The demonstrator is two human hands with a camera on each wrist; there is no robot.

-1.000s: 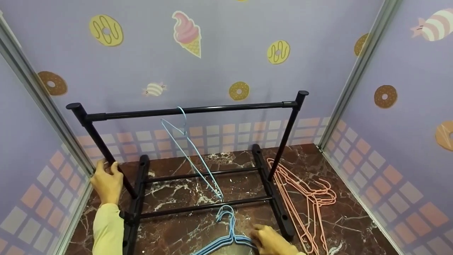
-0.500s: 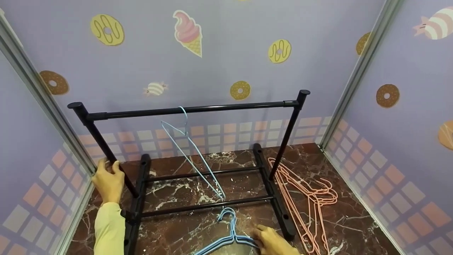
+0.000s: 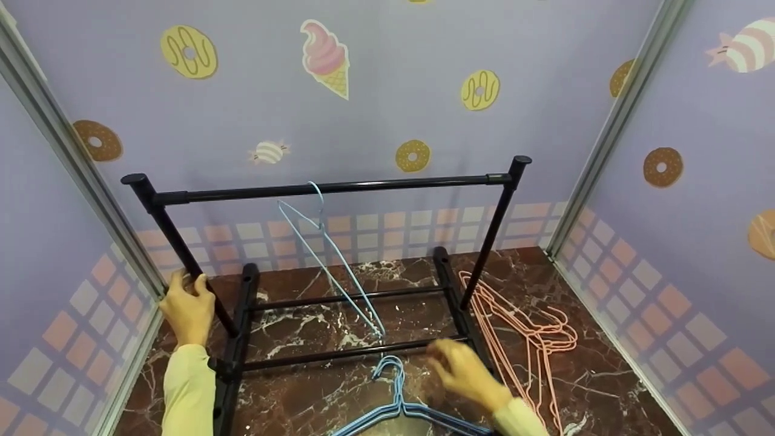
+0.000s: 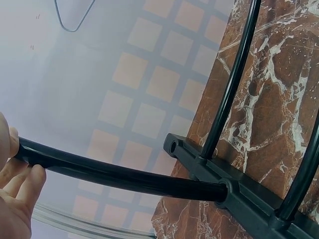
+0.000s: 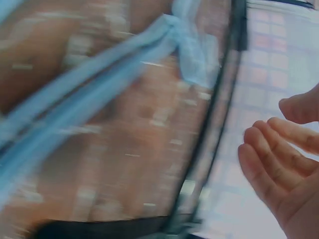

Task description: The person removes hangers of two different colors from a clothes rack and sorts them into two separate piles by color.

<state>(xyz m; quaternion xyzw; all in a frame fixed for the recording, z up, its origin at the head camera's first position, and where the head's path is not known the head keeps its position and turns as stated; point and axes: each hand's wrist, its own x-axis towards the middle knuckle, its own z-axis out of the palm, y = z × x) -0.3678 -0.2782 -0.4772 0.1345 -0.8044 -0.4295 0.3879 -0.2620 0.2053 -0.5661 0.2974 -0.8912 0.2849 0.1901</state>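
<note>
Left hand: the left hand (image 3: 189, 307) is gripping the left upright of the black tubular metal garment rack (image 3: 327, 188), fingers curled round the tube (image 4: 114, 175) just above its base.
Right hand: the right hand (image 3: 463, 370) is hovering above the marbled brown desk (image 3: 605, 387), fingers loosely spread and holding nothing; the view is motion-blurred.
Task thing: the bundle of light-blue wire hangers (image 3: 396, 409) is lying flat on the desk, just below and left of the right hand, hooks pointing toward the rack, long axis running left to right. The right hand is nearer.
Rack contents: one light-blue wire hanger (image 3: 330, 266) is hanging from the top bar.
Beside the rack: salmon-pink wire hangers (image 3: 533, 339) are lying heaped to its right.
</note>
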